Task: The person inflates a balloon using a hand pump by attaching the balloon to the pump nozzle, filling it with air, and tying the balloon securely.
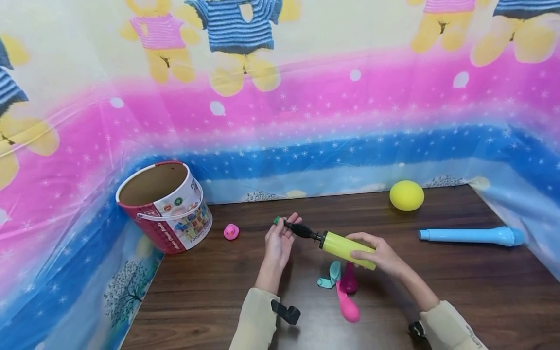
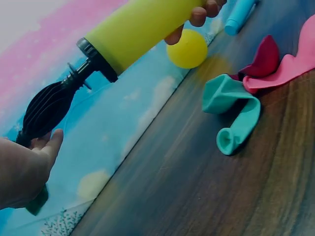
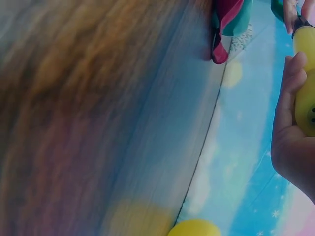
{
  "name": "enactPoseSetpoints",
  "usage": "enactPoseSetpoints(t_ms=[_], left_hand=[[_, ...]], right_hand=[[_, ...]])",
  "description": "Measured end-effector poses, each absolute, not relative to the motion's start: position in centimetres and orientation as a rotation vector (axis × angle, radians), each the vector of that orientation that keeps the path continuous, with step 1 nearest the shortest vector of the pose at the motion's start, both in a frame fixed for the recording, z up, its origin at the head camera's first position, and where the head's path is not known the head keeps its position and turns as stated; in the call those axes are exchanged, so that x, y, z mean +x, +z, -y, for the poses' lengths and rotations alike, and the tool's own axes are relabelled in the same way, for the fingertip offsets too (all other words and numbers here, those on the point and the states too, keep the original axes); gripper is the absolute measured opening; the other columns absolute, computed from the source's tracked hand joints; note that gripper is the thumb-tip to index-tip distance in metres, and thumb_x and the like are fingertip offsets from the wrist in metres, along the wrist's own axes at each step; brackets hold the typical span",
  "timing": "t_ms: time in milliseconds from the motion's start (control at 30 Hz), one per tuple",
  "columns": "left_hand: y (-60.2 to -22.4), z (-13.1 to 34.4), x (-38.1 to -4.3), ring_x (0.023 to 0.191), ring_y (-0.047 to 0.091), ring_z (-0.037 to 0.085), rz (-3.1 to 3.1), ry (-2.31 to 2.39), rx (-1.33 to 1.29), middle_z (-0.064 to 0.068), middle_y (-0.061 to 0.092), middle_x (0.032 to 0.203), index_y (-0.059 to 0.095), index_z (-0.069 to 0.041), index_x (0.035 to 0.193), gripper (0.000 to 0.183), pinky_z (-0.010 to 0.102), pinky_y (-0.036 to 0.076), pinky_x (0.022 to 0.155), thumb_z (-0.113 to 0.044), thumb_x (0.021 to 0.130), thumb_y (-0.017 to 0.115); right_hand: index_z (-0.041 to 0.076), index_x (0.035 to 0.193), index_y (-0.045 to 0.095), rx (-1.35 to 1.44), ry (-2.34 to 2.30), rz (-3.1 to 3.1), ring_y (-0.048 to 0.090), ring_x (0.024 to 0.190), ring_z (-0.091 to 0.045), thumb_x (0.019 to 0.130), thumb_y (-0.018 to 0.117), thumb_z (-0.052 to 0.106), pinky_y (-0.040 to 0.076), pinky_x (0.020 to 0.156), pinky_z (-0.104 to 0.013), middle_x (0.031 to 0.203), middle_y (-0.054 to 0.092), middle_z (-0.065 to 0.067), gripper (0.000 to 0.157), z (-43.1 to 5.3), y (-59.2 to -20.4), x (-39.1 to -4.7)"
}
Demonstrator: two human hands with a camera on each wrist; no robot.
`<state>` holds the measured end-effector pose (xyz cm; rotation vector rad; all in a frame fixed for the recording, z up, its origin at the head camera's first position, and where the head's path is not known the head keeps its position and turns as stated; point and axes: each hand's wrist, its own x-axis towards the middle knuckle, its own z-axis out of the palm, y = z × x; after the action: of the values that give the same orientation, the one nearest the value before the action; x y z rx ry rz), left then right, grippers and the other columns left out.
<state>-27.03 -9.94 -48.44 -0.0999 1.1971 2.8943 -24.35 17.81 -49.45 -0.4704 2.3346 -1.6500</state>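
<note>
A yellow balloon pump with a black ribbed nozzle end is held above the table. My right hand grips its yellow barrel, seen also in the right wrist view. At the nozzle tip, my left hand pinches a dark green balloon. In the left wrist view, part of this green balloon hangs below the fingers; the hand hides how it meets the nozzle. Beneath the pump lie a teal balloon, a dark magenta balloon and a pink balloon, all limp.
On the left stands a cardboard bucket with a white handle, a small pink rubber duck beside it. An inflated yellow balloon sits at the back right, near a light-blue tube. A printed cloth hangs around the wooden table.
</note>
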Motion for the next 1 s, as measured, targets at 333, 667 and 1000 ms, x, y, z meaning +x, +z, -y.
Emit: enactPoseSetpoints(t_ms=[333, 667, 1000], left_hand=[[-48.6, 10.7, -26.5, 0.116, 0.065, 0.022, -1.140, 2.842, -0.069, -0.001, 0.072, 0.116, 0.050, -0.011, 0.110, 0.015, 0.044, 0.035, 0.116, -0.019, 0.106, 0.038], [-48.6, 10.3, -25.6, 0.108, 0.067, 0.015, -1.087, 2.825, -0.024, -0.008, 0.072, 0.114, 0.053, -0.016, 0.114, 0.020, 0.032, 0.048, 0.098, -0.024, 0.107, 0.037], [-48.0, 11.6, -25.7, 0.125, 0.059, 0.024, -1.190, 2.742, -0.048, 0.004, 0.063, 0.133, 0.042, -0.006, 0.130, 0.027, 0.047, 0.027, 0.120, -0.015, 0.106, 0.032]], right_hand=[[0.005, 0.134, 0.053, -0.476, -1.674, -2.338, 0.065, 0.080, -0.030, 0.091, 0.068, 0.024, 0.058, 0.070, -0.040, 0.111, 0.056, -0.025, 0.049, -16.8, -49.3, -24.2], [0.004, 0.134, 0.052, -0.454, -1.755, -2.297, 0.068, 0.078, -0.031, 0.090, 0.069, 0.023, 0.058, 0.066, -0.040, 0.106, 0.059, -0.023, 0.051, -15.4, -49.5, -23.6], [0.007, 0.134, 0.053, -0.382, -1.740, -2.295, 0.067, 0.080, -0.030, 0.090, 0.070, 0.025, 0.058, 0.066, -0.037, 0.112, 0.058, -0.025, 0.051, -14.6, -50.0, -23.1]])
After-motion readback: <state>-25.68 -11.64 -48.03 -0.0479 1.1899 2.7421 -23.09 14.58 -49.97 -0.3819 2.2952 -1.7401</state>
